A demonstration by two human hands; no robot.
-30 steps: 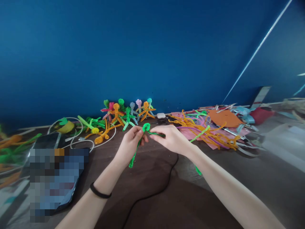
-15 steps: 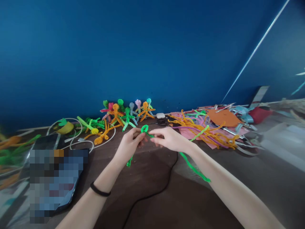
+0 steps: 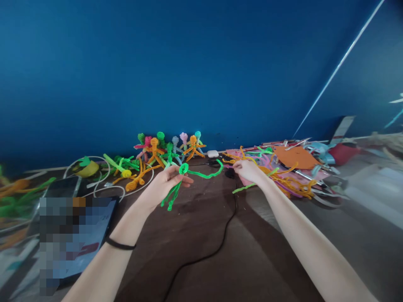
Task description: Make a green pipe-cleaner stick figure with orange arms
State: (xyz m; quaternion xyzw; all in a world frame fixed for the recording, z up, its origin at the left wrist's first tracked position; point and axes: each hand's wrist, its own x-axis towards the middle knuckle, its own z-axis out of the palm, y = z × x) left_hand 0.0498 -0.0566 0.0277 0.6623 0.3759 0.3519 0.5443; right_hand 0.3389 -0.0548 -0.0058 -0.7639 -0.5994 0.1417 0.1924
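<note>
Above the dark brown table (image 3: 201, 235), the left hand (image 3: 164, 184) alone now pinches the fuzzy green pipe-cleaner loop (image 3: 186, 167); the right hand (image 3: 248, 170), bunched, its hold unclear, has released the strand (image 3: 206, 176) curling between them.

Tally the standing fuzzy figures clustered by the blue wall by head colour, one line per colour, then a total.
Green heads: 3
Orange heads: 2
Red head: 1
Grey-blue head: 1
Pink head: 1
Turquoise head: 1
Total: 9
</note>
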